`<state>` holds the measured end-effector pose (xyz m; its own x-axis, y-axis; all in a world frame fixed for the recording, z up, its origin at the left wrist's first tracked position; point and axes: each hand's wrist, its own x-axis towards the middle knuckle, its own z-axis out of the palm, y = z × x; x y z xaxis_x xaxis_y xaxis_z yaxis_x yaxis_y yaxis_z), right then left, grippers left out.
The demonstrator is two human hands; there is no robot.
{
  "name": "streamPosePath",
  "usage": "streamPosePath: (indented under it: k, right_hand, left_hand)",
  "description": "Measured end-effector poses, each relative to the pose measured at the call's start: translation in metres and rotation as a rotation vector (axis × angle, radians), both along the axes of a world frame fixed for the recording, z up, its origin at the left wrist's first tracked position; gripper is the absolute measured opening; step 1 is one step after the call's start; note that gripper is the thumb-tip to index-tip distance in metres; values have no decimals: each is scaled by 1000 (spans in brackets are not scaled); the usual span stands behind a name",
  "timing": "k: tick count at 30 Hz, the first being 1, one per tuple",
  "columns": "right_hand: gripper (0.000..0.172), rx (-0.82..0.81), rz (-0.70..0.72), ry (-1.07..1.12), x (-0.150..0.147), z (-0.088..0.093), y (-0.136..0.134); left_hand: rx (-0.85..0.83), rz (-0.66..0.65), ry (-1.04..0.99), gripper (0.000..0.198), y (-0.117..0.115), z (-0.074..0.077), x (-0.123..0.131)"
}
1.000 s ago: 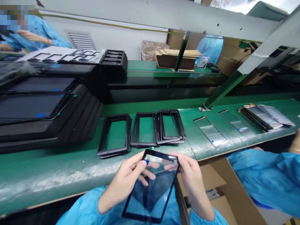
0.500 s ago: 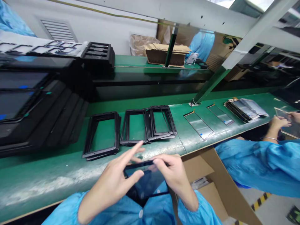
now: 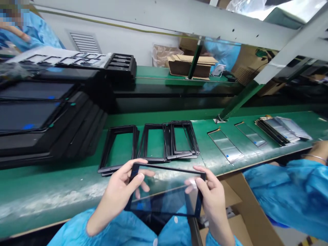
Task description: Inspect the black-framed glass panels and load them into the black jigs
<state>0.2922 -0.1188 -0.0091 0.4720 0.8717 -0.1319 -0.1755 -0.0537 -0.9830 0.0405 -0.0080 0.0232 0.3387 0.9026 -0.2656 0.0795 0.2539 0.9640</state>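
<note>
A clear glass touch panel with a black border [image 3: 164,191] is held up between my two hands, tilted above the bench's front edge. My left hand [image 3: 125,184] grips its left end, thumb on the near face and fingers showing through the glass behind. My right hand [image 3: 210,191] pinches the opposite end the same way. Just beyond the panel, stacks of black rectangular frames [image 3: 119,147] lie on the green bench [image 3: 64,191]; a middle stack [image 3: 155,141] and a right-hand stack [image 3: 181,140] overlap each other.
Two clear panels, one nearer [image 3: 225,147] and one farther [image 3: 251,135], lie right of the frames. A pile of panels [image 3: 282,130] is beyond. Tall stacked black trays [image 3: 77,126] stand left. An open cardboard box [image 3: 253,208] is below right, beside a co-worker's blue sleeve [image 3: 289,194].
My left hand, spread beside the panel before, now grips its left end. The panel is raised and turned wider to view, with my right hand at its right end. The head view has shifted slightly.
</note>
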Motion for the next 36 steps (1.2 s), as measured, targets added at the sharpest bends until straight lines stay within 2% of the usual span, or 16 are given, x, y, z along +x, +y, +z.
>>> streamPosePath:
  k: [3,6,8,11,15,17,18,20,22,23,25,27,29,31,34,36]
  right_hand:
    - [35,-33,-17,-61,-8,8,2]
    - [35,-57,-11,-108,-11,13,3]
    - [36,-71,-10,-119,-17,14,3]
    - [38,-91,-49,-120,-31,8,0]
    - [41,-89,-112,-104,-38,-13,1]
    - [43,-74,-122,-48,-30,-24,11]
    - [43,-53,-124,5,-24,-28,19]
    - [46,25,-128,150,-14,-33,39]
    - [47,140,-138,305,-13,-33,63]
    - [44,196,-124,377,-18,-32,76]
    - [36,288,-59,499,-38,-26,99]
    - [32,340,57,578,-65,-18,119]
    - [36,352,168,579,-87,-10,134]
    - [47,345,229,510,-96,-6,143]
    - [55,348,228,389,-88,-10,146]
    - [52,357,223,349,-77,-20,144]
  left_hand:
    - [173,2,109,41,3,-2,-2]
    - [656,-57,332,40,10,3,0]
    - [919,-231,441,38,14,8,5]
    - [968,-544,452,30,17,14,19]
    - [910,-686,446,31,21,20,27]
    - [997,-623,441,31,25,25,20]
    - [1046,-519,430,39,26,28,14]
    - [1061,-139,339,66,27,35,0]
    - [879,166,105,86,24,40,-11]
    - [739,199,-39,91,22,42,-14]
    - [473,90,-260,94,16,43,-16]
    - [340,15,-304,75,13,46,-16]
    - [415,73,-197,48,17,55,-23]
    - [705,69,18,37,34,73,-41]
    - [1235,-106,537,43,92,110,-82]
    - [1200,-55,1005,47,146,134,-108]
